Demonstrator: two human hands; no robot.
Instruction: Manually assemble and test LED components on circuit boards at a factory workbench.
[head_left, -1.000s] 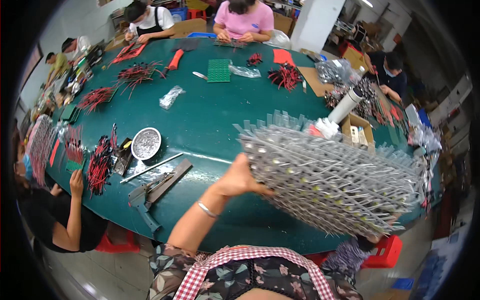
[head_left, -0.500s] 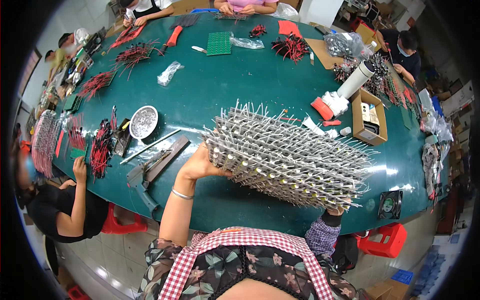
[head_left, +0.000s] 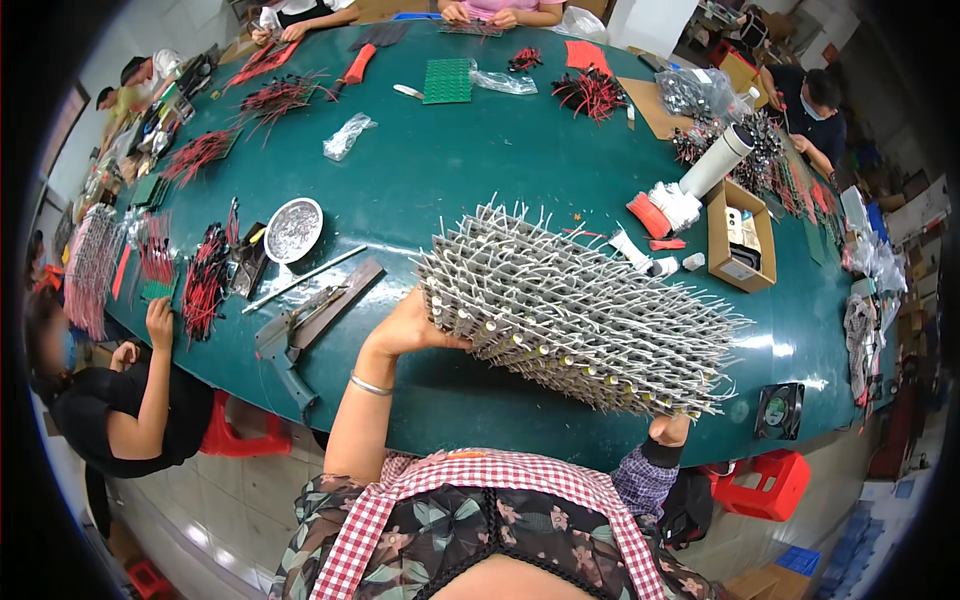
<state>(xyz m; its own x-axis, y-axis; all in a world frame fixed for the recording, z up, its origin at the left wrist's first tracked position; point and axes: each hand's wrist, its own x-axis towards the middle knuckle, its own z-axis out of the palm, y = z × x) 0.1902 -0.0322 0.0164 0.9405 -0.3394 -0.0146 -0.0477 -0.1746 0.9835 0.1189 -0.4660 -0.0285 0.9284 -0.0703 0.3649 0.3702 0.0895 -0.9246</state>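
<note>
A thick stack of circuit board panels [head_left: 580,310] bristles with short grey wires, and pale round parts show along its near side. It is held up over the near part of the table, tilted down to the right. My left hand [head_left: 412,325] is closed on its left end, the thumb along the lower edge and the other fingers hidden behind it. At the lower right corner, my right hand [head_left: 672,428] grips the stack from below; most of its fingers are hidden under the wires. A grey glue gun [head_left: 283,360] lies on the table left of my left forearm.
The green table [head_left: 480,160] carries a white bowl of metal scraps [head_left: 293,232], bundles of red and black wires [head_left: 207,285], a cardboard box [head_left: 742,240], a white bottle [head_left: 716,160] and a small black fan [head_left: 779,411]. Co-workers sit around it; one person's hand [head_left: 159,322] is at the left.
The stack has tipped slightly in my hands, showing more of its wired top. My right hand shows a little more below the corner. The whole view has shifted slightly.
</note>
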